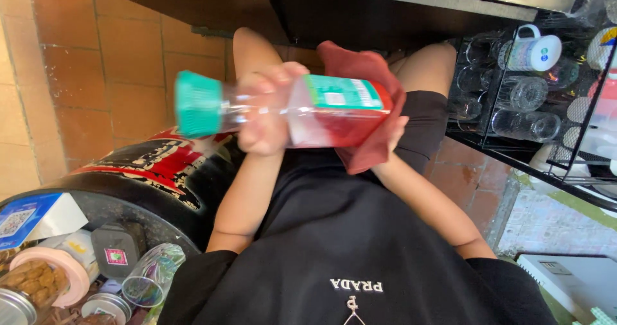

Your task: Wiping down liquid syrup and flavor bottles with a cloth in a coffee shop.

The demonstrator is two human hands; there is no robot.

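Observation:
I hold a clear plastic bottle [334, 110] sideways over my lap. It has a teal cap [198, 105] pointing left, a teal-and-white label and reddish liquid inside. My left hand [263, 129] is wrapped around the bottle's neck and shoulder. My right hand [397, 131] is mostly hidden behind a dark red cloth [366, 65], which it presses around the bottle's base end. My black shirt fills the lower part of the view, and my bare knees show beyond the bottle.
A black wire rack [514, 151] with upturned glasses and a white mug [536, 52] stands at right. At lower left, a round black surface [128, 200] carries a biscuit jar [35, 283], a lying glass [151, 277] and small boxes. The floor is terracotta tile [96, 74], with a dark counter above.

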